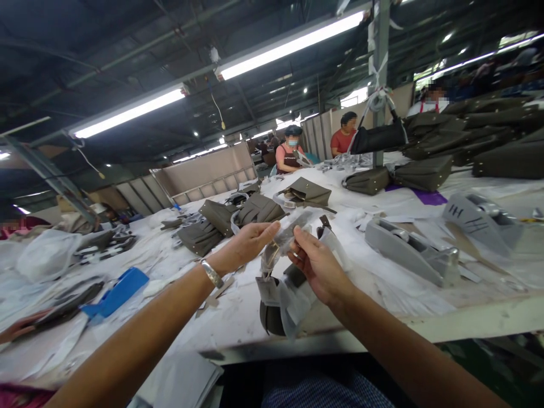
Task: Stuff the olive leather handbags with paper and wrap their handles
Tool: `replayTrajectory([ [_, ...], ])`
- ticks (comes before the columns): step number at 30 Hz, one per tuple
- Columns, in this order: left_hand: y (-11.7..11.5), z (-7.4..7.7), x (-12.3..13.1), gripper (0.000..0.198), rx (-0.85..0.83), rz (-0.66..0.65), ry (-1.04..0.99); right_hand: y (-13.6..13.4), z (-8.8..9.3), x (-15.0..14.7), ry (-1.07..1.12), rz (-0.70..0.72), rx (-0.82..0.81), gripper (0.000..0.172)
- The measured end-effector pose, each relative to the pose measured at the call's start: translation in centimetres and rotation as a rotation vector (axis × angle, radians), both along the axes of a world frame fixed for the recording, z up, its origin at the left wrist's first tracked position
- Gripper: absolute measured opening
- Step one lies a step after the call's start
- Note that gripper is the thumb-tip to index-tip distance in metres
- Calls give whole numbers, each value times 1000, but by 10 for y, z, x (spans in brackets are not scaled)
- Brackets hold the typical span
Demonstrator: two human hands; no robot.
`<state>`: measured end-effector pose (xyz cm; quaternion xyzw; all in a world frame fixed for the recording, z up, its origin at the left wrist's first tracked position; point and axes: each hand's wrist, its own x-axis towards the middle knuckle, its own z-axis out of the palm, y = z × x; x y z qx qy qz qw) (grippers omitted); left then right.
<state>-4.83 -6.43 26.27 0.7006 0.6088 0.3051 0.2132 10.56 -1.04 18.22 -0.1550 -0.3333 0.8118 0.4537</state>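
Observation:
Both hands are in front of me above the table edge, at a small dark olive handbag [272, 318]. A piece of clear plastic wrapping [293, 226] stretches between them, around what looks like the bag's strap. My left hand [246, 243], with a metal bracelet at the wrist, closes thumb and fingers on its left side. My right hand [317, 263] pinches the other side with curled fingers. Just below hangs a plastic-covered metal buckle [272, 252]. A pale tag [267, 292] and white tissue paper [293, 309] lie against the bag, hiding part of it.
Grey tape dispensers [403, 249] stand on the right, a blue tape dispenser [114, 294] on the left. Olive bags [259, 209] lie ahead on the white-covered table [357, 306]; more are piled far right. A co-worker's hand [21, 326] touches a bag at left. Other people sit across.

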Motion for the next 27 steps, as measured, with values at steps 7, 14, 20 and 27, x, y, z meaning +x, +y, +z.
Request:
replayTrajectory([
  [7,-9,-1,5,50,0,70,14,-3,-5,0,-37,75,130,35],
  [14,-8,6,-5,46,-83,69,-78,-7,5,1,20,91,152,28],
  [20,-5,7,-2,38,-97,132,-240,0,7,6,-13,120,173,32],
  [27,-7,-27,-4,34,-186,196,-465,18,-31,48,-215,81,455,29],
])
